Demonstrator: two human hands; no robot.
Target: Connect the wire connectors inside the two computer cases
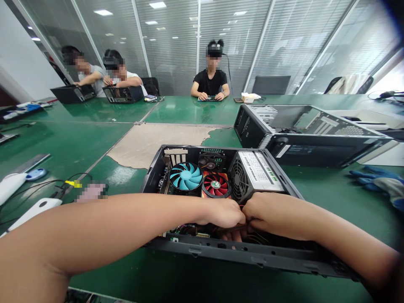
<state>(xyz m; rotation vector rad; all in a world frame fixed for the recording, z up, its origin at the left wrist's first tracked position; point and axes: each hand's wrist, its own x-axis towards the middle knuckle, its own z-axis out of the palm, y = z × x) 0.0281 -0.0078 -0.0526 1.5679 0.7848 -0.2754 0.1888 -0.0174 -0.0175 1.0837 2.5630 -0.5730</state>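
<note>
An open black computer case (202, 247) lies on its side in front of me. Both my hands reach down into it beside the power supply (260, 170). My left hand (225, 214) is closed, some fingertips showing below. My right hand (259, 210) is a fist touching it. Thin wires (259, 238) run under and between the hands, which appear to grip a bundle of them; the exact grip is hidden. Behind the left forearm are a blue fan (186, 176) and a red fan (216, 185). A pale connector (203, 235) shows near the front rail.
Another open black case (315, 145) stands back right, near blue-grey gloves (375, 181). Cables, a white device (34, 212) and a blurred pink item (91, 192) lie left. Brown torn sheeting (158, 141) covers part of the green table (78, 139). Three people sit across, handling computer parts.
</note>
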